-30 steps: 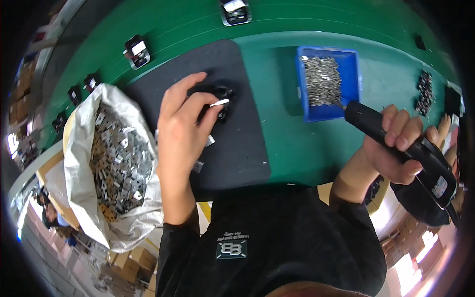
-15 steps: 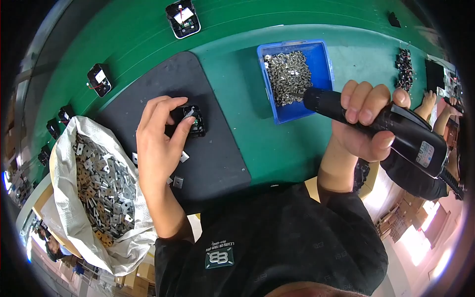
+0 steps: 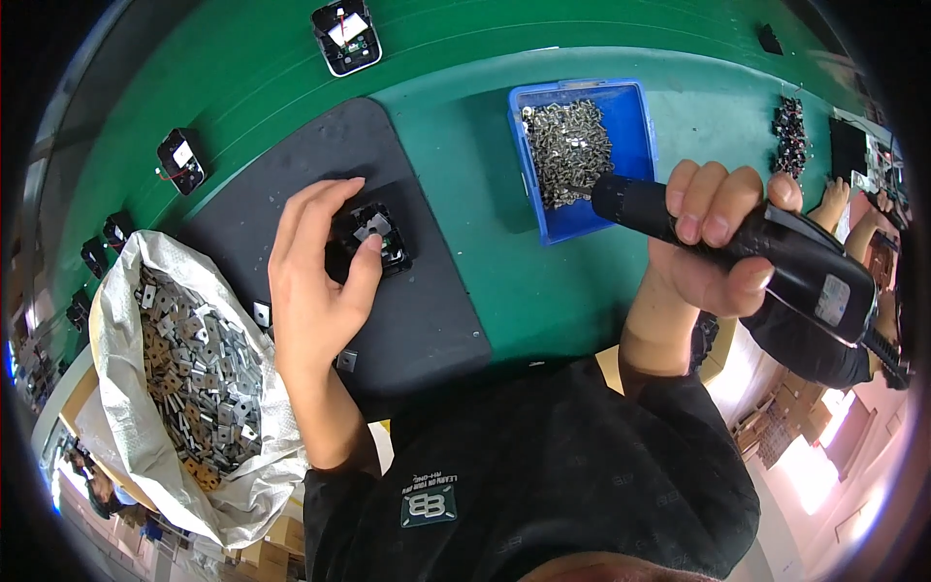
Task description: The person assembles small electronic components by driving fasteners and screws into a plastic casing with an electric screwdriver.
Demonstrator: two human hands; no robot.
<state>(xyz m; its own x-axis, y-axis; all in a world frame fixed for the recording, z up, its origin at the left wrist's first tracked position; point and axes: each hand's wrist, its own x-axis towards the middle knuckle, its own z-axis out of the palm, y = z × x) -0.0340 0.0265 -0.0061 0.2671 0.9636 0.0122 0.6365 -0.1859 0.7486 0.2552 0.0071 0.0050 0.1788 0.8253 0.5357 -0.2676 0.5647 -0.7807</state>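
My left hand [image 3: 318, 276] is over a small black plastic housing [image 3: 395, 254] on the dark mat. Its thumb rests on a grey metal plate [image 3: 372, 229] inside the housing, while the other fingers stand apart from the thumb. Part of the housing is hidden behind the hand. My right hand [image 3: 722, 228] is wrapped round a black electric screwdriver [image 3: 630, 202], held sideways with its cable trailing to the right. The screwdriver's tip points left, at the screws [image 3: 567, 145] in a blue bin [image 3: 632, 136].
A white woven sack [image 3: 121, 388] full of small metal plates stands at the left. Loose plates [image 3: 262, 313] lie on the mat [image 3: 436, 301]. Black housings [image 3: 347, 39] sit along the green belt. Small dark parts [image 3: 790, 136] are heaped at the right, near another person's hand [image 3: 832, 202].
My left index finger has lifted away from the thumb, and the metal plate now lies flatter in the housing. The housings on the belt have shifted left. My right hand has barely moved.
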